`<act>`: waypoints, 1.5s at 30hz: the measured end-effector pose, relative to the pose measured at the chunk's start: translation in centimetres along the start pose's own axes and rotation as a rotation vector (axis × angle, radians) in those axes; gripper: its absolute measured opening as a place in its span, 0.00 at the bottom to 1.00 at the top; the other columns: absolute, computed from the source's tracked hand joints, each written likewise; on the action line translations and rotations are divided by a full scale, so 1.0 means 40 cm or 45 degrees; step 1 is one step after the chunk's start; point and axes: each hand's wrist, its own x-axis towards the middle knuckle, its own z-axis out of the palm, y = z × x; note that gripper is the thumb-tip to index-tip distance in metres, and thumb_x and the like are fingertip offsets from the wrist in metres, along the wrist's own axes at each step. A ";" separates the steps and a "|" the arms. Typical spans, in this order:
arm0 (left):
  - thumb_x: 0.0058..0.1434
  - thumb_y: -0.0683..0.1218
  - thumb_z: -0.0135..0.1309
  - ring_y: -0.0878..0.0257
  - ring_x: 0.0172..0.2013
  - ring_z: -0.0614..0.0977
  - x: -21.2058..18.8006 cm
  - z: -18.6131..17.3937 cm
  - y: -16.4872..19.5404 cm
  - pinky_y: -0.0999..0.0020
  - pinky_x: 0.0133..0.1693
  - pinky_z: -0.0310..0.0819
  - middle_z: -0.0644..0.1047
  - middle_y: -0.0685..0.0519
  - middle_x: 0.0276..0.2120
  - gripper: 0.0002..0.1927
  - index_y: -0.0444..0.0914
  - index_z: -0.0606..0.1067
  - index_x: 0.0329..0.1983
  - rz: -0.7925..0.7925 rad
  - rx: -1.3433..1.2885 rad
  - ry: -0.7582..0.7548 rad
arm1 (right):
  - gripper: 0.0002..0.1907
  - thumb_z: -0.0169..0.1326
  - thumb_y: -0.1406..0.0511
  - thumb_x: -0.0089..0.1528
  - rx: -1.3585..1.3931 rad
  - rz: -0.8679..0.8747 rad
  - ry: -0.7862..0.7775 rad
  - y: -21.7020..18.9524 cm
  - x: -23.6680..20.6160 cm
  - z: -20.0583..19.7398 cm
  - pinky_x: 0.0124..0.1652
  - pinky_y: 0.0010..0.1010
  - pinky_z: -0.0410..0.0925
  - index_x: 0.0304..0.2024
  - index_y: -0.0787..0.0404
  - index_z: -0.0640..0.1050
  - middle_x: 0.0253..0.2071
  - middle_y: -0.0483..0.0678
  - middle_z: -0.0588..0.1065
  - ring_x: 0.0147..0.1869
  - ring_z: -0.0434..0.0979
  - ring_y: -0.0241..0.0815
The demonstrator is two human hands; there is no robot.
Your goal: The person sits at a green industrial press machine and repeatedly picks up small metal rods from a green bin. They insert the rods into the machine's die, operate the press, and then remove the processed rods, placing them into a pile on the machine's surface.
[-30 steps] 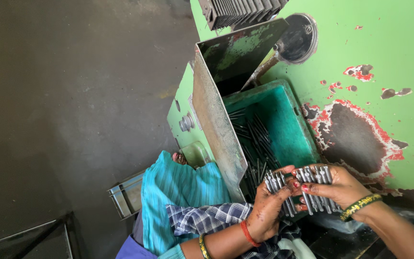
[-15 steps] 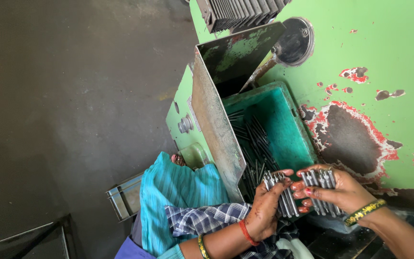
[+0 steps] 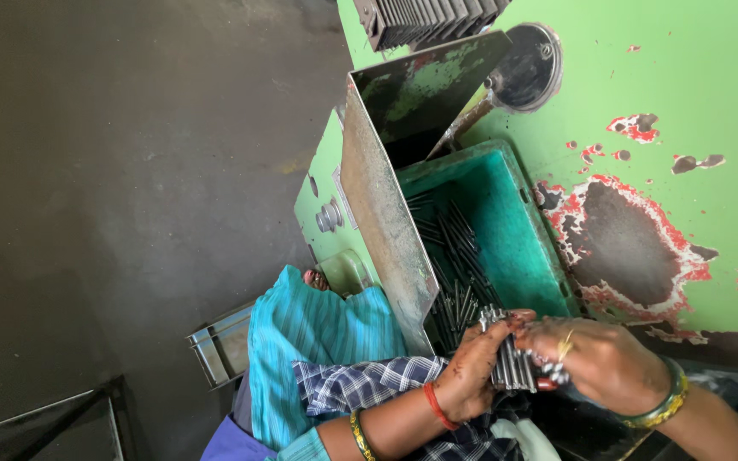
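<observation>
The machine panel (image 3: pixel 694 94) at two o'clock is light green, with patches where red undercoat and dark bare metal show through. The bin (image 3: pixel 506 222) at centre is teal-green inside, and the rods (image 3: pixel 459 256) lying in it are dark grey. A slanted plate (image 3: pixel 382 226) at its nine o'clock side is rusty grey-brown. At five o'clock, the bundle of rods (image 3: pixel 514 363) is shiny silver-grey. The left hand (image 3: pixel 471 376) is stained dark and wears a red thread and a yellow bangle; the right hand (image 3: pixel 600 363) wears a green and gold bangle. At seven o'clock, a turquoise striped cloth (image 3: pixel 309 350) lies over blue-and-white checked fabric (image 3: pixel 360 384). The floor (image 3: pixel 130 171) is dark grey.
</observation>
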 end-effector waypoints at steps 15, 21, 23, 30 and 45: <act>0.70 0.39 0.51 0.61 0.42 0.85 -0.016 0.023 -0.006 0.62 0.40 0.86 0.81 0.48 0.46 0.17 0.35 0.74 0.61 0.292 0.000 0.070 | 0.25 0.57 0.77 0.57 1.298 1.167 0.163 0.015 0.020 -0.010 0.48 0.36 0.79 0.58 0.66 0.78 0.47 0.56 0.86 0.48 0.87 0.45; 0.67 0.41 0.58 0.64 0.39 0.84 -0.016 0.032 0.012 0.66 0.38 0.85 0.82 0.52 0.41 0.16 0.37 0.75 0.58 0.321 0.031 0.077 | 0.27 0.56 0.78 0.56 1.359 1.338 0.240 0.025 0.042 -0.010 0.46 0.40 0.78 0.59 0.68 0.77 0.52 0.55 0.83 0.49 0.85 0.48; 0.66 0.41 0.58 0.64 0.38 0.85 -0.011 0.030 0.016 0.65 0.38 0.86 0.81 0.54 0.39 0.15 0.38 0.75 0.55 0.291 -0.015 0.071 | 0.25 0.55 0.76 0.58 1.419 1.346 0.242 0.033 0.042 -0.008 0.46 0.41 0.78 0.60 0.66 0.76 0.50 0.58 0.84 0.49 0.87 0.51; 0.69 0.42 0.54 0.66 0.39 0.85 0.017 -0.006 0.006 0.69 0.39 0.84 0.83 0.53 0.42 0.14 0.39 0.77 0.57 0.200 0.062 -0.001 | 0.23 0.51 0.71 0.58 -0.114 -0.262 0.213 -0.013 0.029 -0.005 0.63 0.40 0.70 0.56 0.61 0.77 0.60 0.52 0.77 0.64 0.79 0.48; 0.66 0.39 0.50 0.66 0.42 0.84 0.018 0.015 -0.008 0.71 0.43 0.82 0.81 0.53 0.45 0.18 0.40 0.77 0.60 0.150 0.105 0.009 | 0.21 0.51 0.64 0.61 -0.406 -0.535 0.147 -0.025 -0.002 -0.032 0.64 0.46 0.64 0.55 0.62 0.78 0.63 0.56 0.73 0.66 0.73 0.51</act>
